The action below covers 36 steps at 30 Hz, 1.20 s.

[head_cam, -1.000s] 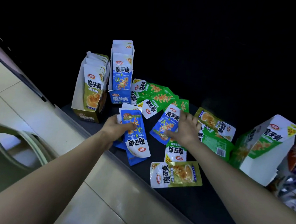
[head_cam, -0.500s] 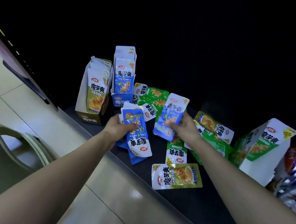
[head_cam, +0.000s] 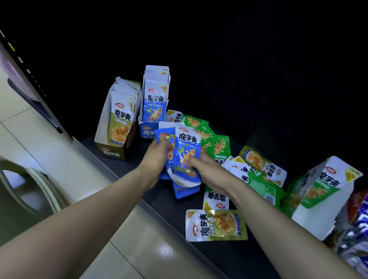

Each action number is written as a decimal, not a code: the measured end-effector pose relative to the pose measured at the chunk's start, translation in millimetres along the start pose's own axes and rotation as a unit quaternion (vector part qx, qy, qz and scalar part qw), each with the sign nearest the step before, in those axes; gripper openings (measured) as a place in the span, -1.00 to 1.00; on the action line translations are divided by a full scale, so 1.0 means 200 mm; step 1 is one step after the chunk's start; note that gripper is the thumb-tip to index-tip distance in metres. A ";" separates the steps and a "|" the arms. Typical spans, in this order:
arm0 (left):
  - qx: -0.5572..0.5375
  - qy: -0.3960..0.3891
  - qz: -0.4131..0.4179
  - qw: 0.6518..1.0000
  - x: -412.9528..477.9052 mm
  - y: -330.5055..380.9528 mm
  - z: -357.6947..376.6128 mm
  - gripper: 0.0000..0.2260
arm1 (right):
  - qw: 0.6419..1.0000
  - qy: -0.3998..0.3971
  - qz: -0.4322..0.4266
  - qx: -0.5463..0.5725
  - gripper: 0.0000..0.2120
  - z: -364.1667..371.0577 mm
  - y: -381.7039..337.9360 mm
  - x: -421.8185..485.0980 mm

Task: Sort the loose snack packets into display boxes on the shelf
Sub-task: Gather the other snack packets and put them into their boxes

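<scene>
Left hand (head_cam: 155,157) gripped fan of blue foil snack packets (head_cam: 186,150), fingers curled round its left edge. Right hand (head_cam: 209,172) closed in from other side, pinching frontmost packet's lower edge. Bundle sat between both hands, over dark shelf board (head_cam: 244,266).

Just beyond left hand: blue cardboard display box (head_cam: 149,131), packets upright inside. Left of left hand: olive cardboard display box (head_cam: 111,152), also stocked.

Beyond right hand: green foil packets (head_cam: 217,145) scattered flat. Well right of right hand: green-and-white cardboard box (head_cam: 323,190). Beside right forearm: olive foil packet (head_cam: 217,225), flat.

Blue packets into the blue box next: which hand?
Probably left: the left hand grips the blue packets and is nearest the blue box; the right hand holds them from the far side.
</scene>
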State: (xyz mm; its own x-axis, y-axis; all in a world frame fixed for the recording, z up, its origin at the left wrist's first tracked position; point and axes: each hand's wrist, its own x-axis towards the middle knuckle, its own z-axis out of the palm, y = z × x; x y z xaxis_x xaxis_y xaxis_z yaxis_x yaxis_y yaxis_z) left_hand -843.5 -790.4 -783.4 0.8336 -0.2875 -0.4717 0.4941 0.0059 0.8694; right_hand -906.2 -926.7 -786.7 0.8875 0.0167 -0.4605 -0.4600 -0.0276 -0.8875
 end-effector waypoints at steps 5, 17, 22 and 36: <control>-0.014 -0.019 0.063 0.998 -0.01 0.02 -0.03 -0.62 | 0.998 -0.048 -0.025 -0.030 -0.35 0.03 -0.02 0.03; 0.403 0.194 0.254 0.857 0.01 0.07 -0.23 -0.72 | 0.995 -0.006 -0.078 0.065 -0.83 0.09 -0.09 0.17; 0.635 0.223 0.250 0.696 0.09 -0.03 -0.48 -0.64 | 0.992 0.058 -0.111 0.031 -0.50 0.11 -0.20 0.30; 0.576 0.197 0.266 0.747 0.16 -0.04 -0.54 -0.69 | 0.986 0.044 -0.134 -0.091 -0.51 0.16 -0.20 0.36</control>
State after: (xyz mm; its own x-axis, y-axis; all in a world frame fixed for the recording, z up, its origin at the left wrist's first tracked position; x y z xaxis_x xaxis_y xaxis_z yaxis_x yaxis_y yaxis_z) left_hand -794.3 -696.7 -820.8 0.9562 -0.2330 0.1772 -0.2857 -0.8750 0.3909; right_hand -825.4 -893.4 -784.4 0.9793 -0.0389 -0.1988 -0.2025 -0.2136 -0.9557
